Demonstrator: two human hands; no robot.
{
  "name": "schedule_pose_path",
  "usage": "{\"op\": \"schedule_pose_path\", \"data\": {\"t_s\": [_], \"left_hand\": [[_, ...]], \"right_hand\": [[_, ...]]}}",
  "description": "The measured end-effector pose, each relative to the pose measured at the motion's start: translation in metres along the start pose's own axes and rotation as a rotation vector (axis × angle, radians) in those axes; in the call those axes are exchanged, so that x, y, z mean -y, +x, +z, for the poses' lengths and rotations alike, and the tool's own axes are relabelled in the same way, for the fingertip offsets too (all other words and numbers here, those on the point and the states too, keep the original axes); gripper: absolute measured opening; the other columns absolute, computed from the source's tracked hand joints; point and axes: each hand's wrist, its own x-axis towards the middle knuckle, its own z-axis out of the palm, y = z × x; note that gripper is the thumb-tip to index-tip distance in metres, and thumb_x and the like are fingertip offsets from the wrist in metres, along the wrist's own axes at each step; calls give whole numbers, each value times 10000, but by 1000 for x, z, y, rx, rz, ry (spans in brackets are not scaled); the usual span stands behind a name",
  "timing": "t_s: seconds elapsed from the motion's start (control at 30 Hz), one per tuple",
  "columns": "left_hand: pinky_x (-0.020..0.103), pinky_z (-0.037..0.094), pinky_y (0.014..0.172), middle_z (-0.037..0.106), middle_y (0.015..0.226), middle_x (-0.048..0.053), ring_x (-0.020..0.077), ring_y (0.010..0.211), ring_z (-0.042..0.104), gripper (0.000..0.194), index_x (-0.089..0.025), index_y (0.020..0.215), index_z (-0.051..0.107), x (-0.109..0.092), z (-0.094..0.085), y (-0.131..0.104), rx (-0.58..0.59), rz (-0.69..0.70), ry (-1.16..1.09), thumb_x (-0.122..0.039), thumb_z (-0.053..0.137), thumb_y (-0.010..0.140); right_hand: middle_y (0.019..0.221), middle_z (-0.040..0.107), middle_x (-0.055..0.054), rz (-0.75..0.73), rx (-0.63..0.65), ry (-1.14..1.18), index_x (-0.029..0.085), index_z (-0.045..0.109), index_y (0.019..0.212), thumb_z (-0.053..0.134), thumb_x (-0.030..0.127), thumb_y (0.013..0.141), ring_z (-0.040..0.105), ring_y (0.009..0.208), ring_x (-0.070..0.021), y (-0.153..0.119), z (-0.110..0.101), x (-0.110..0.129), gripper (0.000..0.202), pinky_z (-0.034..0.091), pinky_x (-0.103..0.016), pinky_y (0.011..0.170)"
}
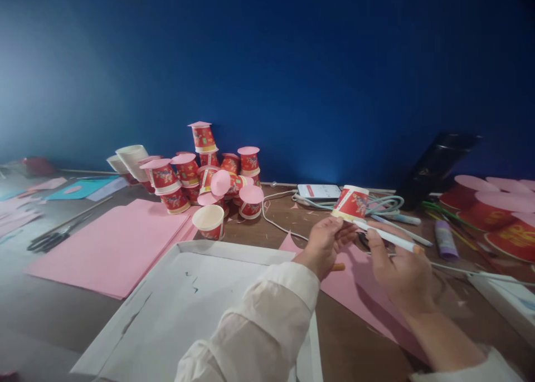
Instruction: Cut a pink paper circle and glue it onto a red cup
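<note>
My left hand [322, 247] pinches the lower edge of a small red patterned paper cup [351, 202], held upside down above the table. In my right hand [403, 270] is a white marker [390, 236] with an orange end. Its other end points at the cup's lower edge; whether it touches cannot be made out. An orange stick-like piece [338, 267] shows beside my left wrist, and whether that hand holds it is unclear. Below both hands lies a pink paper sheet [359, 293].
Red cups with pink paper discs [167, 176] are stacked at the back, near a plain-topped cup [209, 220]. Pink sheets [112, 243], scissors [54, 237] and a white box lid [196, 298] lie left. A phone [318, 191], cables, a purple tube [446, 240] and a black bottle [434, 165] stand right.
</note>
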Motion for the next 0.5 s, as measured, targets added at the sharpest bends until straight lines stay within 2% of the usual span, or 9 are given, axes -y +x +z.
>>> {"op": "schedule_pose_path", "data": {"t_s": [0.23,0.4,0.5], "left_hand": [[358,576,954,763,807,74,229,901,783,213,-171,809,653,0,0,0,-4,-1,23,-274,839,825],[345,566,933,758,809,71,221,887,782,172,-165,829,654,-2,3,-1,-16,-12,17,-241,805,861],[362,559,962,750,799,73,234,897,782,216,-164,825,649,-2,3,-1,-21,-17,16,-261,842,833]], "right_hand": [[1059,836,-108,13,12,-6,205,771,1104,569,366,1035,794,1023,-260,2,-1,2,267,612,-365,929],[1075,833,-112,30,-20,2,216,769,1103,570,358,1034,788,1039,-267,3,-3,3,255,603,-390,965],[1067,835,-100,48,21,21,235,775,1087,576,357,1026,789,1043,-275,3,-4,5,241,611,-402,961]]}}
